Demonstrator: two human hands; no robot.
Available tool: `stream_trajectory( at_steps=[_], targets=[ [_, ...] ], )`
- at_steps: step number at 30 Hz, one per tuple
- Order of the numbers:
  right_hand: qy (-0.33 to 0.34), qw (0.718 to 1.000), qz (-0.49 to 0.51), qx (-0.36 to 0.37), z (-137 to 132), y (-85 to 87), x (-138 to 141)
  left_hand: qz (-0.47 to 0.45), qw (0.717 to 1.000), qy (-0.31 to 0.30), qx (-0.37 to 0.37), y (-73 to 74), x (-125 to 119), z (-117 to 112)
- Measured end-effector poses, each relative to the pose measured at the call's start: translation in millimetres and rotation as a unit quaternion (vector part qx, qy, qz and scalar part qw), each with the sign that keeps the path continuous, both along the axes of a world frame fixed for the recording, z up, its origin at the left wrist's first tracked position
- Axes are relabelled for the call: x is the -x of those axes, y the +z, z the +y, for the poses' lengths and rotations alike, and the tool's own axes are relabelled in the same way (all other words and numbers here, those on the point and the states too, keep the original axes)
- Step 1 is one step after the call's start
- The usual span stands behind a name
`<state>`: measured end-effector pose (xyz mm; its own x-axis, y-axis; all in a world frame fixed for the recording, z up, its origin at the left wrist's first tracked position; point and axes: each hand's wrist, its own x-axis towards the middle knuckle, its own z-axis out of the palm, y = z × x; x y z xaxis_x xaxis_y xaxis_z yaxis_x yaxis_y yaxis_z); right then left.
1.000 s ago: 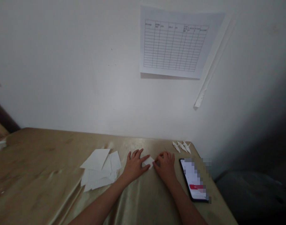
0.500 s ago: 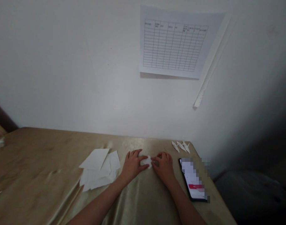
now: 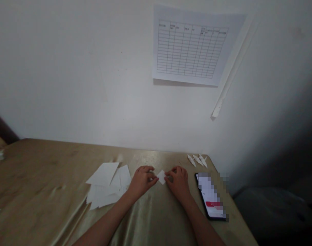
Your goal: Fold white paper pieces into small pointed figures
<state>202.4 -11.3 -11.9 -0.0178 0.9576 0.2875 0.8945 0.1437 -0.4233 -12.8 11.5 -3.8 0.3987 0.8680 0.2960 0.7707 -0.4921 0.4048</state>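
A small folded piece of white paper, shaped like a diamond, lies between my two hands over the table. My left hand pinches its left corner between thumb and forefinger. At the opposite corner, the thumb and forefinger of my right hand are closed on the paper too. Left of my left hand is a loose pile of white paper sheets. Several small folded paper figures with pointed ends rest in a row beyond my right hand.
A phone with a lit, partly blurred screen lies right of my right forearm. The table has a shiny, creased gold-brown cover and meets a white wall. A printed grid sheet hangs on that wall. A dark covered shape stands beyond the table's right edge.
My left thumb and forefinger have drawn together at the paper's left corner. More of the paper shows now, as a clear diamond. My right hand has barely moved.
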Motion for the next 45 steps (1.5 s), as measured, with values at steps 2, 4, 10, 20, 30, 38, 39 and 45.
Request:
stream_trajectory(
  at_steps=[2, 4, 10, 20, 30, 38, 39, 45],
  targets=[
    [0.002, 1.0, 0.003, 0.0, -0.3, -0.3, 0.3, -0.006, 1.0, 0.006, -0.004, -1.2, -4.2, -0.3],
    [0.006, 1.0, 0.004, 0.002, -0.4, -0.2, 0.5, -0.001, 1.0, 0.013, -0.008, -3.0, -8.7, -1.1],
    [0.02, 1.0, -0.006, 0.009, 0.6, 0.2, 3.4, 0.064, 0.998, 0.017, -0.022, -11.9, -16.5, -4.1],
    [0.034, 0.998, -0.034, 0.038, 0.5, 6.2, 4.6, 0.107, 0.993, 0.041, -0.03, -6.2, -19.0, -4.6],
    [0.007, 0.999, -0.034, 0.014, -1.4, 9.5, 1.8, 0.066, 0.997, 0.025, -0.043, -1.5, -15.9, -6.5],
    [-0.009, 0.999, -0.048, 0.019, -3.0, 13.0, -3.5, 0.044, 0.999, 0.017, -0.022, -1.3, -9.9, -8.9],
    [-0.009, 0.999, -0.046, 0.02, -3.2, 13.6, -4.3, 0.044, 0.999, 0.016, -0.024, -1.0, -9.4, -8.8],
    [-0.014, 1.0, -0.015, 0.023, -2.1, 10.4, -7.2, 0.045, 0.999, 0.012, -0.018, 1.7, -11.0, -9.8]
  ],
)
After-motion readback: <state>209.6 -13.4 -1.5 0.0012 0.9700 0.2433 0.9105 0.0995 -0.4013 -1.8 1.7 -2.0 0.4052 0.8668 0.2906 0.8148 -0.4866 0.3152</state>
